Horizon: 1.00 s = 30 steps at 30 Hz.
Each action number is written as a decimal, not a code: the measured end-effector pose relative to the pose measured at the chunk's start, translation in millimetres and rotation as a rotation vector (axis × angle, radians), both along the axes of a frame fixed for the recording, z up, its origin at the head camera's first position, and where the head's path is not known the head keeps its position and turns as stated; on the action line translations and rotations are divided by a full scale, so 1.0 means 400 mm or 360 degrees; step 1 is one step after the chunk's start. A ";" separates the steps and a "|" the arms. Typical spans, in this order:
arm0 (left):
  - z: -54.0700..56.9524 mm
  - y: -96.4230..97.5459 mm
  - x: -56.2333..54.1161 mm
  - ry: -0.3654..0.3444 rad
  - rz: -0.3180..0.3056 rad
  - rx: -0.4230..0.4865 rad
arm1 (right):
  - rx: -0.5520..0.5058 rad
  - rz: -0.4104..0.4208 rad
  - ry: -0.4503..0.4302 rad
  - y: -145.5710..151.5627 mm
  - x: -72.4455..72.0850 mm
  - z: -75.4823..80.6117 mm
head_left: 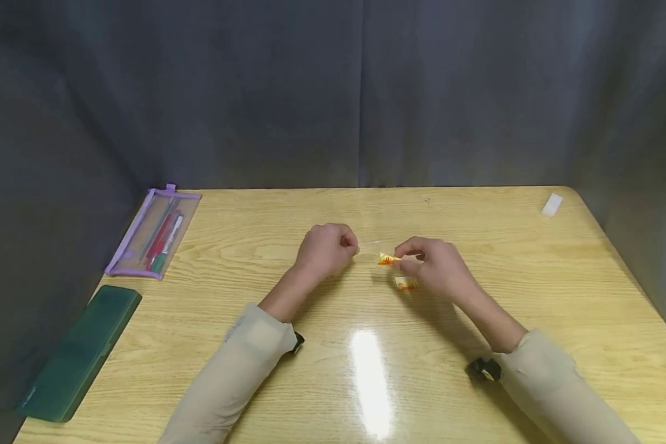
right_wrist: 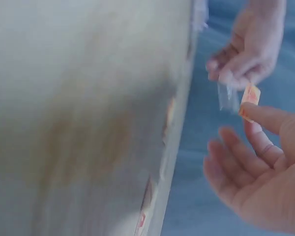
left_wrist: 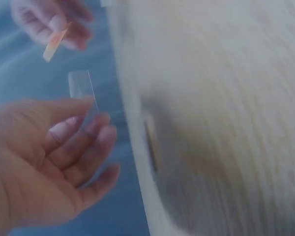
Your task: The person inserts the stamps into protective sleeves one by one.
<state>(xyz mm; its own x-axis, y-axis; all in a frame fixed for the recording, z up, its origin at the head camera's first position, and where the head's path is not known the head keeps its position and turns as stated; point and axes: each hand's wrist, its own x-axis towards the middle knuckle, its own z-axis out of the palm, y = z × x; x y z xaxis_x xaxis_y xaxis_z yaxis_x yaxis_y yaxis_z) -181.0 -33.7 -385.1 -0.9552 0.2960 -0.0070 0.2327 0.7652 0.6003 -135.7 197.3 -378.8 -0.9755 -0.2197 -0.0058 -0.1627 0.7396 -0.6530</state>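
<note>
Your left hand (head_left: 327,250) has its grip closed to a fingertip pinch, thumb against forefinger, on one clear strip (left_wrist: 80,84), with the other fingers loosely bent. Your right hand (head_left: 435,266) pinches one small printed piece (head_left: 388,259), yellow-white with orange-red marks, at its edge; the rest of its fingers are parted and relaxed. The strip is thin, glossy and see-through, held between your hands, just left of the printed piece. Both are raised above the tabletop (head_left: 533,265), which is smooth, pale wood grain with a bright reflection on the near side.

A second printed piece (head_left: 406,283), flat and similarly coloured, lies on the wood just nearer to you than your right fingertips. Two pale sleeves cover your forearms, with one dark device at each cuff.

Well to the left lie one see-through pouch (head_left: 135,273) with purple trim and several pens inside, and, nearer you, one long green case (head_left: 80,354). One white rectangular block (head_left: 552,205) sits in the far right corner. Dark, folded curtains (head_left: 266,92) hang beyond.
</note>
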 end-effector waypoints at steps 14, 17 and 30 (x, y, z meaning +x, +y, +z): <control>-0.009 -0.043 0.028 -0.0615 -0.0014 0.0967 | -0.0765 -0.0160 -0.0409 0.027 -0.029 0.011; -0.015 -0.044 0.034 -0.0657 0.0000 0.1029 | -0.0784 -0.0147 -0.0437 0.020 -0.032 0.005; -0.038 -0.039 0.044 -0.0838 0.0137 0.1222 | -0.0830 -0.0104 -0.0479 0.023 -0.037 -0.020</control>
<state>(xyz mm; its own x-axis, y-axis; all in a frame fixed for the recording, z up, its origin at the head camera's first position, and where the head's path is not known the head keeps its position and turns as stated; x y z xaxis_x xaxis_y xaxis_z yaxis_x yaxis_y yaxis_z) -163.4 -49.3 -400.1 -0.9035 0.3271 -0.2769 -0.2519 0.1173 0.9606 -150.7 206.5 -386.7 -0.9594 -0.2073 -0.1912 0.1204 0.3119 -0.9424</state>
